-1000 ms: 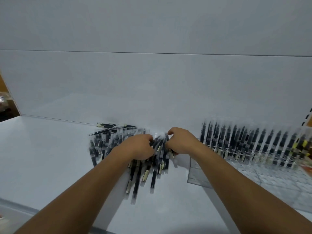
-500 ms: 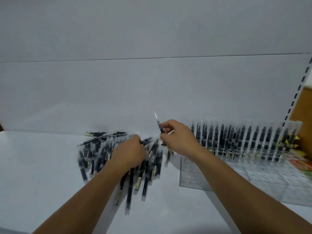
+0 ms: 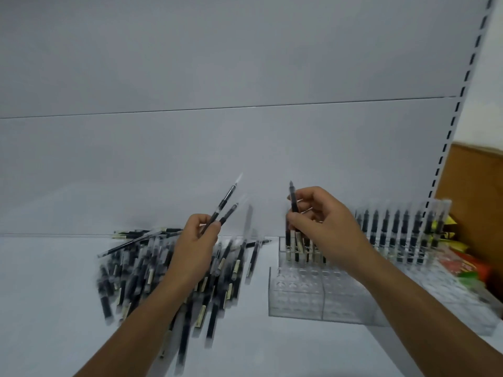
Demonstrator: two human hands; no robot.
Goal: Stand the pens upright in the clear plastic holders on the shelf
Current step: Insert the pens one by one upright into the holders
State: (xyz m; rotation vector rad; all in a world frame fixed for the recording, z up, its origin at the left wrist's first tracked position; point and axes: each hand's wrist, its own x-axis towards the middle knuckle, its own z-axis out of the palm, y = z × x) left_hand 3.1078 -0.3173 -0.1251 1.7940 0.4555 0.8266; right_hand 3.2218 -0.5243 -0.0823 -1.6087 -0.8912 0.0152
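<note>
Pens lie in a loose heap on the white shelf, directly under the left hand. That hand's curled fingers grip two pens that slant up and away to its right. Beside it, the right hand pinches a single pen nearly upright, just above the clear plastic holder. Standing pens line the holder's back, behind and to the right of that hand.

Left hand grips two pens above the loose pile; right hand pinches one pen upright over the clear holder.
</note>
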